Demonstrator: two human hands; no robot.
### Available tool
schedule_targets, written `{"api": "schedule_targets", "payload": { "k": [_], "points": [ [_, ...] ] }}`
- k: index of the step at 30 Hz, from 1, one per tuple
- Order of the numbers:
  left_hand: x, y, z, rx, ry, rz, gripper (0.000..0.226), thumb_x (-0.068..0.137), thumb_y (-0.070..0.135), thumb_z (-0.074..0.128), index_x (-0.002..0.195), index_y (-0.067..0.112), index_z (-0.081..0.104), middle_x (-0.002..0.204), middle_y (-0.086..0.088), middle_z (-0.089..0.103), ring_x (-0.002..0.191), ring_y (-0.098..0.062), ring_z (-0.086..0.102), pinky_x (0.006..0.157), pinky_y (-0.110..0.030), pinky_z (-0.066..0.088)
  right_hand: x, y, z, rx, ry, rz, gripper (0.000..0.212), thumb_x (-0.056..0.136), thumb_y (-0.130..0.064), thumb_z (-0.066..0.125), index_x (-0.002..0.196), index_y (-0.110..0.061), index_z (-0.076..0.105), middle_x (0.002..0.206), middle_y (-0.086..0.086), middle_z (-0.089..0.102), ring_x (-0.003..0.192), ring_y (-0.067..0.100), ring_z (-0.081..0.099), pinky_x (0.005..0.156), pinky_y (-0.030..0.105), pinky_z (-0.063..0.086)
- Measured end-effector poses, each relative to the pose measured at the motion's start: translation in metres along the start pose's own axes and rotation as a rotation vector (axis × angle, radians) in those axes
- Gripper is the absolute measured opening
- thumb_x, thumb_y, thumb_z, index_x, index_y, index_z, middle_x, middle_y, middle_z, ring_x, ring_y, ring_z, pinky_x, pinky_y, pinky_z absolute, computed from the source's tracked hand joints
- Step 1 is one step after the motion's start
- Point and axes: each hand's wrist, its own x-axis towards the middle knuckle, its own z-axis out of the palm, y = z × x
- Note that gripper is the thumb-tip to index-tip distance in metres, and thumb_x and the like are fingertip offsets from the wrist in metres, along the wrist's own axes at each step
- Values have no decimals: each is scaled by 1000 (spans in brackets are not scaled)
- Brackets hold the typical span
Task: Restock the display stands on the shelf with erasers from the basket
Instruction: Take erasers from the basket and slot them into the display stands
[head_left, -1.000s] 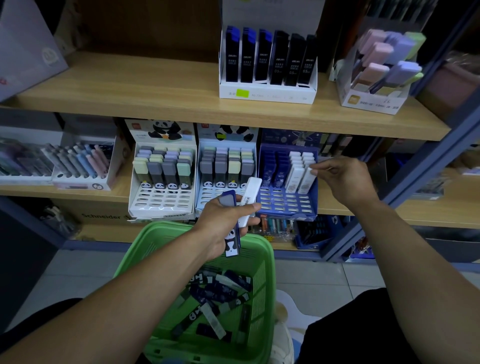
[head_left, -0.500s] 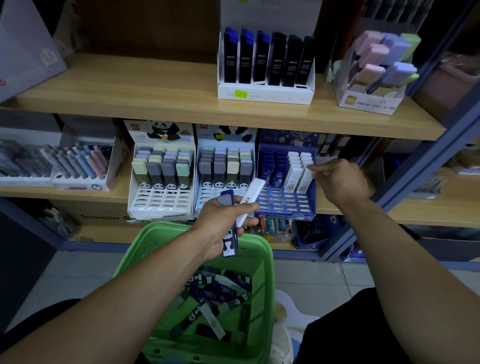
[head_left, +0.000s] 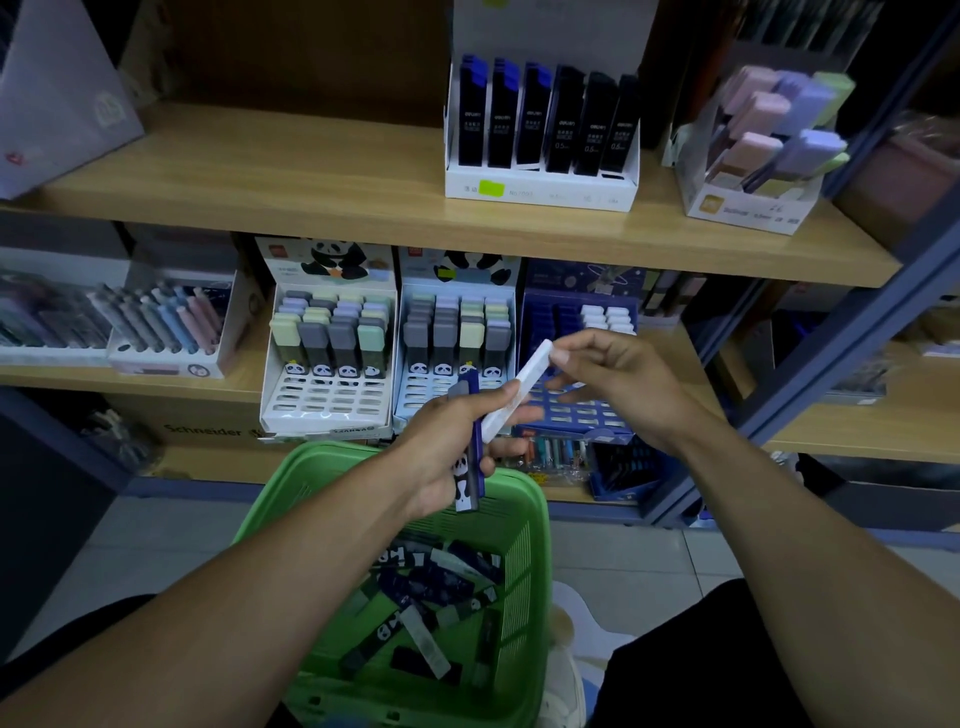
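The wooden shelf (head_left: 208, 374) carried three display stands side by side under an upper board (head_left: 311, 208): a white stand (head_left: 324, 410) on the left, a pale blue stand (head_left: 415, 410) in the middle and a dark blue stand (head_left: 576, 415) on the right. The first two held rows of grey, green, yellow and lilac erasers above panda labels; the dark blue one showed a few white erasers at its upper right. Below them, a green basket (head_left: 524, 561) sat between the person's forearms, with a loose heap of dark blue, grey and white erasers (head_left: 431, 587) in it.

The left hand (head_left: 447, 441) was over the basket's far rim, fingers curled round a grey panda eraser (head_left: 467, 467) that stood nearly upright, and its thumb pressed the lower part of a white eraser (head_left: 517, 389). That white eraser slanted up to the right, in front of the pale blue and dark blue stands. The right hand (head_left: 618, 384) met it there, thumb and forefinger pinching its top end, the other fingers loosely spread beneath.
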Motion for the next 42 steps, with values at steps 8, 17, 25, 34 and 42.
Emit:
{"api": "schedule_targets", "payload": {
  "k": [8, 17, 25, 34, 42],
  "points": [
    [7, -4, -1, -78, 23, -65, 27, 94, 36, 64, 115, 18, 67, 106, -6, 77, 53, -9, 61, 38, -14, 39, 1, 3, 7, 265, -37, 54, 24, 83, -15, 70, 105, -7, 69, 98, 15, 75, 87, 24, 73, 77, 28, 60],
    [19, -10, -11, -289, 192, -148, 21, 98, 13, 60, 116, 2, 58, 90, -15, 75, 59, -21, 67, 47, -23, 54, 1, 11, -31, 85, 334, -36, 11, 92, -6, 67, 103, -8, 68, 91, 10, 74, 78, 18, 73, 76, 28, 60],
    [20, -11, -9, -428, 72, -222, 20, 97, 5, 42, 108, -4, 56, 102, -26, 72, 71, -33, 74, 74, -38, 60, 7, 34, -55, -288, 342, -47, 17, 90, -17, 73, 93, -34, 70, 108, 7, 69, 99, 21, 69, 87, 39, 58],
    [17, -9, -9, -395, 91, -221, 29, 95, -2, 36, 120, -5, 52, 119, -26, 67, 87, -35, 72, 84, -42, 57, 8, 27, -54, -588, 227, -80, 11, 91, -28, 72, 100, -34, 70, 105, -8, 70, 95, 7, 68, 89, 37, 57],
    [16, -11, -6, -315, 38, -174, 24, 102, -4, 44, 124, -2, 52, 116, -24, 70, 103, -34, 71, 88, -44, 56, 13, 18, -43, -679, 293, -19, 17, 95, -21, 68, 112, -18, 71, 108, 2, 70, 91, 13, 62, 79, 20, 50]
  ]
}}
